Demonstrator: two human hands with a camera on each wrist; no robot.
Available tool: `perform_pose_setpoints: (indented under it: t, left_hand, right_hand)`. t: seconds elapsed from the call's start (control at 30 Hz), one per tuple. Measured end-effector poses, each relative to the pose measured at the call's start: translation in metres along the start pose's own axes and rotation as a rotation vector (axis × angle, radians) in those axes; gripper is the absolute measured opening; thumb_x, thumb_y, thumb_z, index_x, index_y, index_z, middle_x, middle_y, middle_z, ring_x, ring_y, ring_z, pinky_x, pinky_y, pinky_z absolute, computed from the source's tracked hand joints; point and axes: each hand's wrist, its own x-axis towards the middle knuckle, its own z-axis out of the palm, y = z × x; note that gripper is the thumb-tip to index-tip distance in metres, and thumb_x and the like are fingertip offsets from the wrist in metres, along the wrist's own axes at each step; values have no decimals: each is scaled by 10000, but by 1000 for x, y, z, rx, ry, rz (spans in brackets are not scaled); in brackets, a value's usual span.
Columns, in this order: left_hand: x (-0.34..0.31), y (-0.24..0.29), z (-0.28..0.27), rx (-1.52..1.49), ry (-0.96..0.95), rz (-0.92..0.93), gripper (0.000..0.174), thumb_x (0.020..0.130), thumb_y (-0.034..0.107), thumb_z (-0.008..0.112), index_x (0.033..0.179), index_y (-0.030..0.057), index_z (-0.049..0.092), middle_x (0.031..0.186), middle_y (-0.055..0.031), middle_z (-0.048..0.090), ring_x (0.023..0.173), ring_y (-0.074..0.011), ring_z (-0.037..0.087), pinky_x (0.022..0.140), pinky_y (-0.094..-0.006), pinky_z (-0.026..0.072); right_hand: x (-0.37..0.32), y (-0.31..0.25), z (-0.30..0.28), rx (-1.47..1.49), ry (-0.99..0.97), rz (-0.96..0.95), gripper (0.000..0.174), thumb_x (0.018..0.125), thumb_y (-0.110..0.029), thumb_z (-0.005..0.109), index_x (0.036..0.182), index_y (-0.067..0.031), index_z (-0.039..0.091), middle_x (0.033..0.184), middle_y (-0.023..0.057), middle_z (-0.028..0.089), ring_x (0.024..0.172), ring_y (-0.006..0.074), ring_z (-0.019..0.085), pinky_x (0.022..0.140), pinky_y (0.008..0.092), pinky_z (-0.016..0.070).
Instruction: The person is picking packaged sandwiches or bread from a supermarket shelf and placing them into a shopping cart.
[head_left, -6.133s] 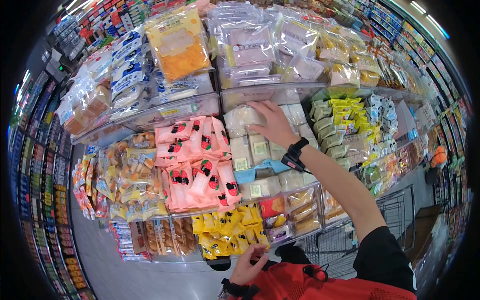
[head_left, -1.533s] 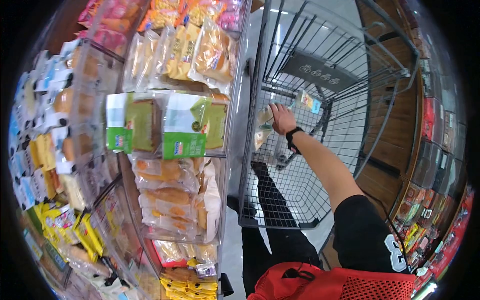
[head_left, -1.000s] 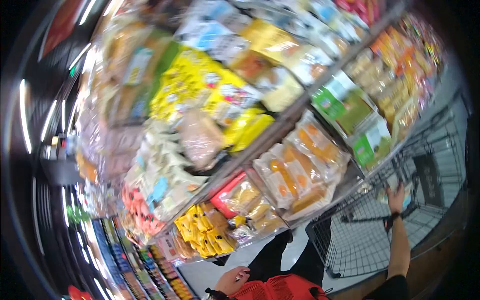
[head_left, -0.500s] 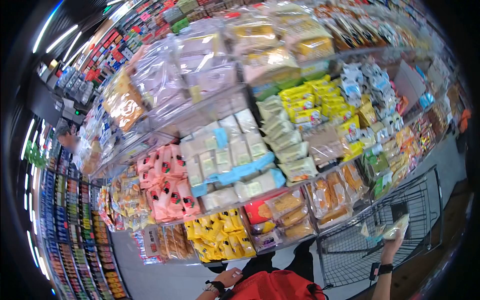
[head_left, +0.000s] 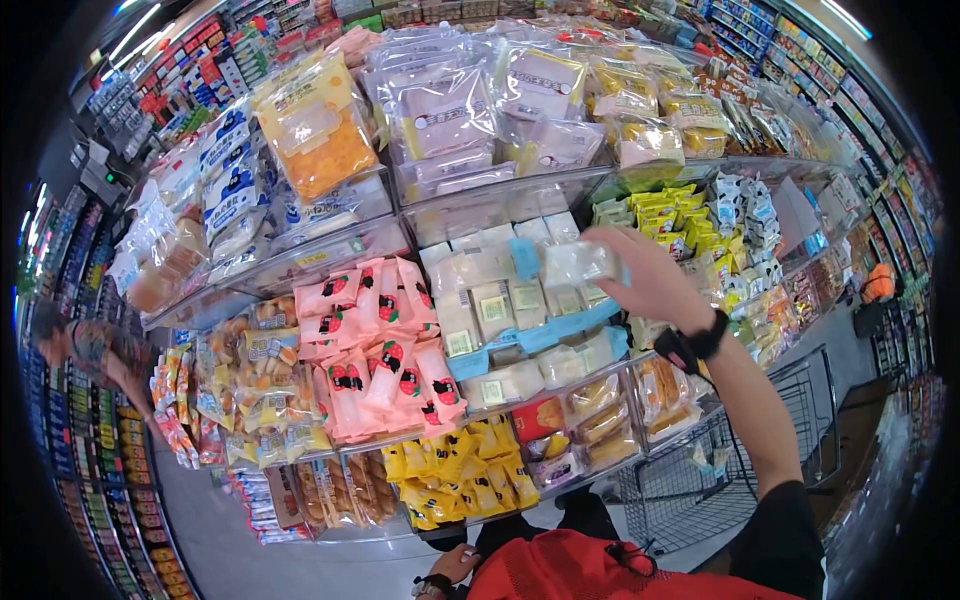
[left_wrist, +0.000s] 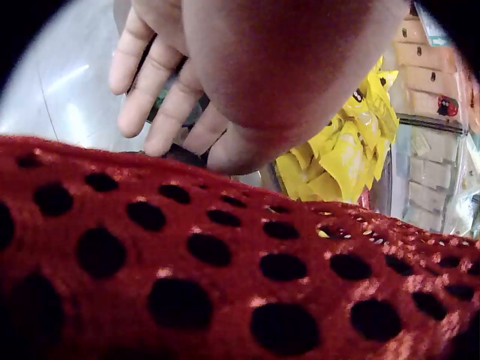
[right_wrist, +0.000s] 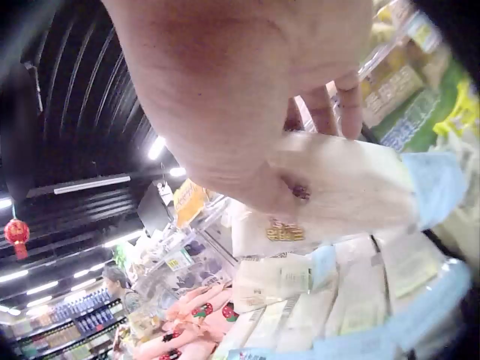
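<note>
My right hand (head_left: 650,280) grips a white plastic-wrapped bread pack (head_left: 575,265) with a light blue end, thumb on its near side. In the right wrist view the same pack (right_wrist: 345,180) is close over a bin of similar packs. That bin holds rows of white wrapped packs (head_left: 493,308) with light blue bands across them. Low in front of my red mesh vest (head_left: 550,565) hangs my left hand (head_left: 458,562). Its fingers look loosely bent and hold nothing in the left wrist view.
Pink strawberry-print packs (head_left: 385,375) fill the bin to the left, yellow packs (head_left: 460,475) the lower bin. A wire shopping cart (head_left: 690,505) stands at lower right, with packs inside. Upper tiers hold larger bread bags (head_left: 440,115). Another person (head_left: 95,345) is at far left.
My right hand was down in the cart, then lifted a pale pack there; it has swung left and up over the white-pack bin. The view turned back to the shelf. My left hand stays near my waist.
</note>
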Motion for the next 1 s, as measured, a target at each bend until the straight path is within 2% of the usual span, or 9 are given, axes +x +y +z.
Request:
perform_pose_setpoints:
  t: [0.1,0.2,0.3,0.47,0.57,0.7,0.77,0.87,1.0]
  left_hand:
    - [3,-20,-2,-1,34,8,501,945,506,667,1295,147,650,1112,-165,751,1089,-337,713,978,-409,539]
    - [2,-31,-7,-41,66,-10,464,954,477,660,1294,161,647,1090,-175,757,1086,-355,716,970,-417,539]
    - [9,-37,-8,-65,50,2,460,951,476,650,1294,169,648,1106,-192,752,1116,-387,699,969,-457,537]
    - [19,-33,-16,-82,54,53,454,956,453,646,1303,159,644,1109,-189,748,1105,-384,699,964,-450,536]
    - [22,-28,-21,-85,74,82,457,957,440,647,1299,138,646,1112,-186,745,1089,-379,701,952,-447,538]
    - [21,-18,-30,-64,113,124,448,954,411,656,1267,91,659,1104,-185,743,1072,-366,703,936,-445,539]
    - [27,-21,-28,-15,125,155,439,953,404,659,1255,85,663,1092,-182,743,1062,-363,704,928,-446,540]
    - [25,0,-35,73,124,178,425,954,399,663,1235,80,668,1064,-177,743,1039,-360,707,910,-450,544]
    - [28,24,-39,122,65,168,414,960,403,662,1224,85,665,1005,-166,744,998,-364,713,877,-456,553]
  right_hand:
    - [43,8,23,-60,-182,126,495,860,-144,759,1326,-125,594,1255,172,644,1157,404,625,1007,464,506]
    - [51,34,60,-74,-133,20,491,857,-90,745,1320,-116,582,1253,163,626,1116,399,644,952,471,526]
    - [63,39,62,69,-189,117,495,867,-74,730,1336,-101,571,1257,170,627,1122,403,642,964,463,525]
    - [58,42,70,81,-110,110,551,881,-94,730,1396,-127,539,1238,190,618,1080,412,631,931,456,524]
    - [40,39,80,1,86,33,569,881,-100,721,1412,-91,515,1249,187,597,1113,417,605,954,457,509]
    - [-11,6,84,-120,227,34,494,872,-165,736,1314,-34,558,1215,185,583,1113,422,586,1001,464,484]
    - [-41,-8,82,-40,-51,84,529,853,-227,792,1302,-53,575,1208,159,610,1132,386,598,1005,454,477]
    - [-69,-10,90,12,-217,-41,614,789,-274,852,1302,-67,585,1209,144,632,1147,357,610,992,454,484]
    - [-88,16,100,-126,-335,14,690,717,-297,877,1323,-117,600,1231,124,654,1125,356,637,960,472,504]
